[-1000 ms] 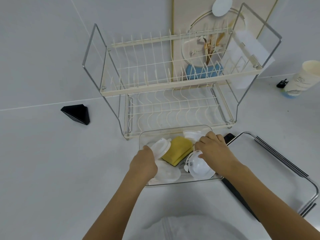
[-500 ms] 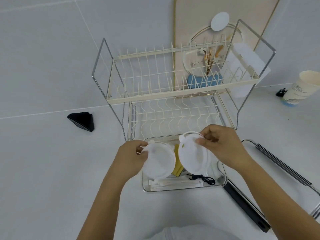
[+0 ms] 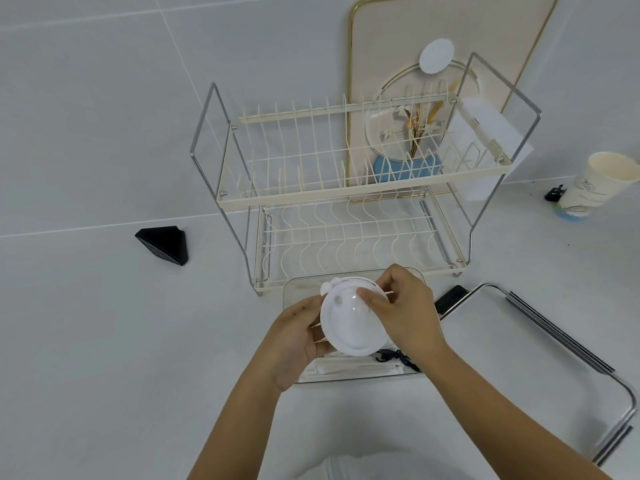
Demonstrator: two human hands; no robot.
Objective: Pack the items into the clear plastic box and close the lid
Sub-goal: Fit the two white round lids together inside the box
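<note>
The clear plastic box (image 3: 294, 289) sits on the white table in front of the dish rack. Above it I hold round white plastic lids (image 3: 349, 320) stacked together. My left hand (image 3: 294, 341) cups their left and lower edge from beneath. My right hand (image 3: 398, 313) pinches their upper right rim with thumb and fingers. Inside the box, below the lids, lie white wrapped sticks (image 3: 349, 368) and a black cord (image 3: 398, 358). The lids and hands hide the rest of the box's contents.
A cream two-tier wire dish rack (image 3: 346, 188) stands right behind the box. A metal-framed tray (image 3: 554, 344) lies to the right. A black wedge (image 3: 164, 244) rests at left, a paper cup (image 3: 595, 185) at far right. A decorated board (image 3: 433, 46) leans behind the rack.
Both hands lifted the two white lids out of the box and then brought them together into one stack above it. The yellow sponge is now hidden behind them.
</note>
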